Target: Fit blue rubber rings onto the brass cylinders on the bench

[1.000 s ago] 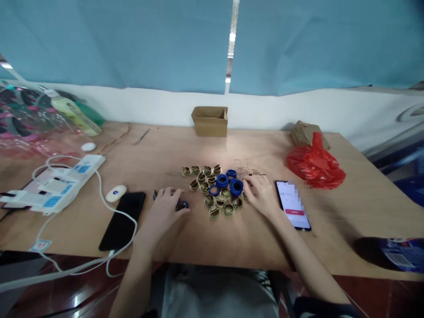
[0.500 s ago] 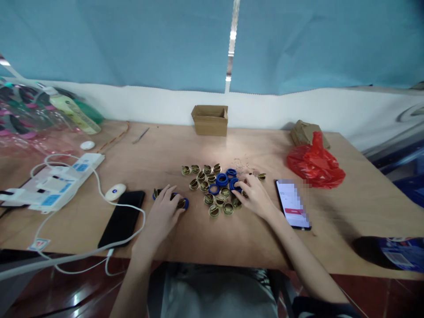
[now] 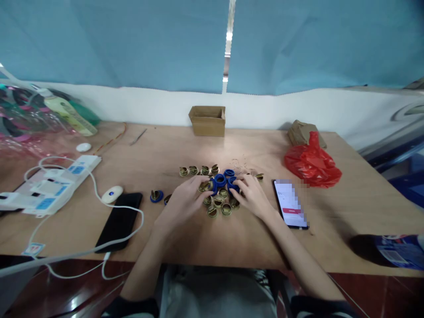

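Several round brass pieces with a raised bar across the top, such as one brass piece (image 3: 212,212), lie clustered mid-table with several blue rings (image 3: 220,179). From the left, my left hand (image 3: 187,196) reaches into the cluster, its thumb and fingers closed around a brass piece (image 3: 206,187). My right hand (image 3: 252,194) is at the right side, thumb and fingers pinching a blue ring (image 3: 232,183). Left of the cluster stands a blue ring with a brass piece (image 3: 156,195) in it. Another such blue-rimmed piece (image 3: 167,199) is partly hidden by my left hand.
Behind the cluster stands a cardboard box (image 3: 208,121). On the right lie a lit phone (image 3: 289,203), a red plastic bag (image 3: 313,161) and a dark bottle (image 3: 391,251). A black phone (image 3: 121,221), white cable and power strip (image 3: 62,187) occupy the left.
My left hand has left the blue-ringed pieces at the left and moved right to the brass pieces. My right hand stays at the blue ring. The view has shifted slightly.
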